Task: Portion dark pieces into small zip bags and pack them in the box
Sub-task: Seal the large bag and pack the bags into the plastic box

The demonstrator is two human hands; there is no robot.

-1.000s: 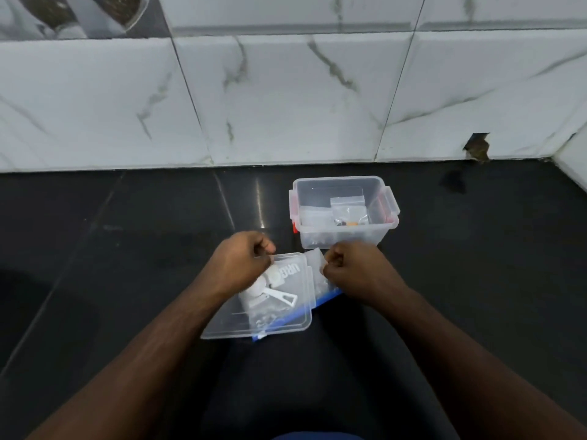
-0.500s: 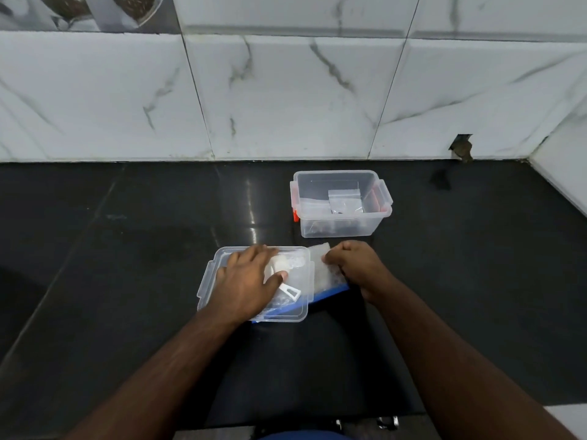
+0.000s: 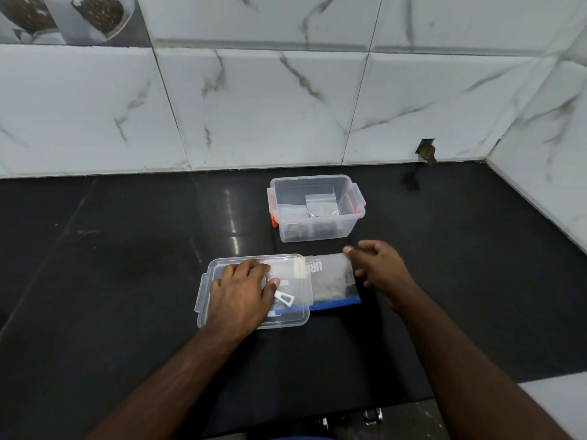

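Note:
A clear plastic box (image 3: 317, 231) with orange clips stands open on the black counter, with small zip bags (image 3: 321, 206) of dark pieces inside. Nearer to me lies the clear lid (image 3: 295, 315), upside up, over a larger plastic bag (image 3: 333, 281) with a blue edge and printed letters. My left hand (image 3: 239, 295) rests flat on the lid, fingers spread, beside a small white clip (image 3: 285, 300). My right hand (image 3: 379, 269) hovers at the right edge of the larger bag, fingers loosely spread, its thumb tip at the bag's top corner.
A white marble-tiled wall (image 3: 286, 115) runs behind the box and turns a corner at the right. The black counter (image 3: 127, 249) stretches left. Its front edge lies near my body, with a pale surface (image 3: 556, 401) at the lower right.
Both hands were curled in front of me pinching something small; they have come down and opened. The left hand now lies flat on the lid, the right has moved out beside the larger bag.

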